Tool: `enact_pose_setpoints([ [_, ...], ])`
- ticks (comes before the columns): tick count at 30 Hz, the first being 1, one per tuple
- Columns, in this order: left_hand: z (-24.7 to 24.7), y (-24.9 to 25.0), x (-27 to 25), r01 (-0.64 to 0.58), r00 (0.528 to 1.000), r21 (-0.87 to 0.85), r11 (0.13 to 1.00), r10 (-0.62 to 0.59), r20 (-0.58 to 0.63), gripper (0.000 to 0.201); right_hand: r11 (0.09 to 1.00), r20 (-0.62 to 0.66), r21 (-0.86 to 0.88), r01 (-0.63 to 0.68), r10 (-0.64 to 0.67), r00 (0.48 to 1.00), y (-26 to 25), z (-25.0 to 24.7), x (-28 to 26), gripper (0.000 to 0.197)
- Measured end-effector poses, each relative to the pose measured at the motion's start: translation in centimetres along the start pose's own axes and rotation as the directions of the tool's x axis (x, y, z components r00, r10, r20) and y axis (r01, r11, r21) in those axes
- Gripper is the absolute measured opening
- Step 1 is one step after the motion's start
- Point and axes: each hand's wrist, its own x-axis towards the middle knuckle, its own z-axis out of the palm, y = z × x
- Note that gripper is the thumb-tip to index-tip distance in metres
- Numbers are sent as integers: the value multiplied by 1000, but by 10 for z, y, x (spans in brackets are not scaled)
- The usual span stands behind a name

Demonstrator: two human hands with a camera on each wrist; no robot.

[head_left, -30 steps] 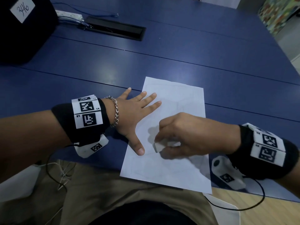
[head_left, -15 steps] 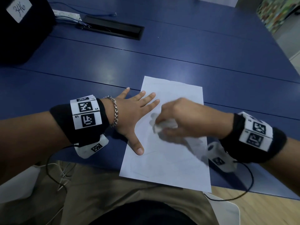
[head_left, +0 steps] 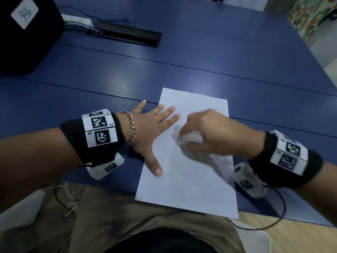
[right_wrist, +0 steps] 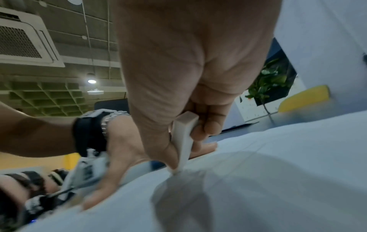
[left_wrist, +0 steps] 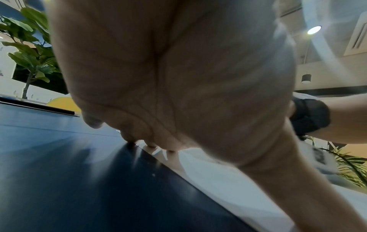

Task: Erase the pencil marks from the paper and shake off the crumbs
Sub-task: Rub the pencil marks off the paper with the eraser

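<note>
A white sheet of paper [head_left: 193, 181] with faint pencil lines lies on the blue table [head_left: 200, 57] near its front edge. My left hand [head_left: 155, 130] lies flat with spread fingers on the sheet's left edge, thumb pressing the paper. My right hand [head_left: 202, 136] pinches a white eraser [head_left: 189, 138] whose lower end touches the middle of the sheet. The right wrist view has the eraser [right_wrist: 183, 141] held between thumb and fingers, its tip on the paper [right_wrist: 278, 180]. In the left wrist view the left hand's fingertips [left_wrist: 151, 145] rest at the paper's edge [left_wrist: 218, 177].
A black box with a label [head_left: 23, 35] stands at the back left. A black cable slot [head_left: 127, 34] and a white power strip [head_left: 76, 20] lie behind. The paper's near end overhangs the table edge above my lap [head_left: 127, 221].
My right hand has carried the eraser up the sheet, from near my left thumb to beside my left fingertips. The left hand has stayed in place on the paper.
</note>
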Motion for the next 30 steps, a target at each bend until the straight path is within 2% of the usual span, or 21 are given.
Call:
enact_pose_setpoints([
  [4,-1,1,1,4,1000,3,1000,-4,15,172,988,237,87,130,-148,960,-31,4,-20,22],
  [6,-1,0,1,1,1000,0,1000,-1,17,172,992,201,52,117,-126,972,-19,0,-11,25],
  [9,-1,0,0,3,1000,6,1000,-3,18,172,1000,48,5,-20,20,999,7,-7,4,40],
  [10,-1,1,0,6,1000,11,1000,-6,20,172,999,18,-8,-31,31,999,8,-6,4,41],
  [11,-1,2,0,8,1000,12,1000,-8,22,172,1000,26,-15,-19,20,999,3,-4,1,37],
  [13,-2,3,-1,12,1000,4,1000,-12,27,171,998,121,20,58,-60,991,-16,1,-10,27],
  [15,-2,2,-1,9,1000,3,1000,-9,25,171,990,213,67,124,-136,968,-28,3,-17,25],
  [16,-2,2,-1,8,1000,1,1000,-8,26,171,988,214,64,142,-152,965,-25,2,-15,24],
  [21,-2,2,1,12,999,4,1000,-12,30,172,998,30,5,68,-69,997,0,-1,-1,33],
  [22,-2,1,1,15,999,1,1000,-15,32,172,996,40,4,86,-86,996,-6,2,-4,29],
  [25,-2,2,0,13,999,0,1000,-13,40,171,985,178,67,158,-168,970,-27,7,-18,24],
  [27,-1,1,1,9,999,-6,1000,-9,35,171,987,191,57,152,-160,968,-21,4,-12,25],
  [30,0,-1,1,5,1000,-21,1000,-5,26,172,999,37,34,-4,3,999,5,-3,6,38],
])
